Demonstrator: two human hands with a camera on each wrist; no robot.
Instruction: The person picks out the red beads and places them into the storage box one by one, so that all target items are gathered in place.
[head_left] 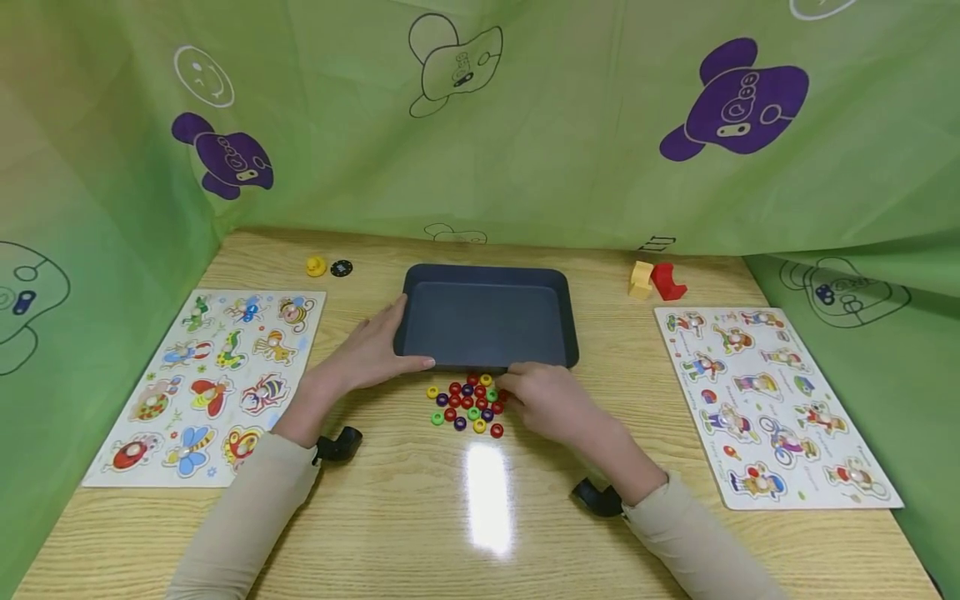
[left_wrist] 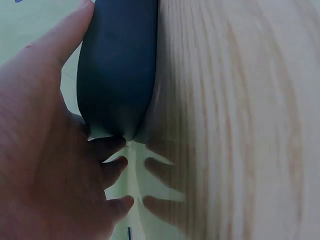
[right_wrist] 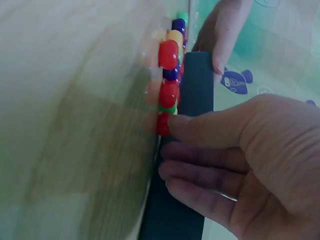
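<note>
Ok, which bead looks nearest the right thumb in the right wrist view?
The red bead lowest in that view: the right hand has its thumb tip overlapping it, while the other beads appear higher up.

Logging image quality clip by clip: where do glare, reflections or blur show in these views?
Head: bright white glare patch on the glossy light-wood table; left wrist: soft detail, fingertips of the bare left hand mirrored in the table; right wrist: slightly blurred, round red plastic-looking beads reflected there too.
</note>
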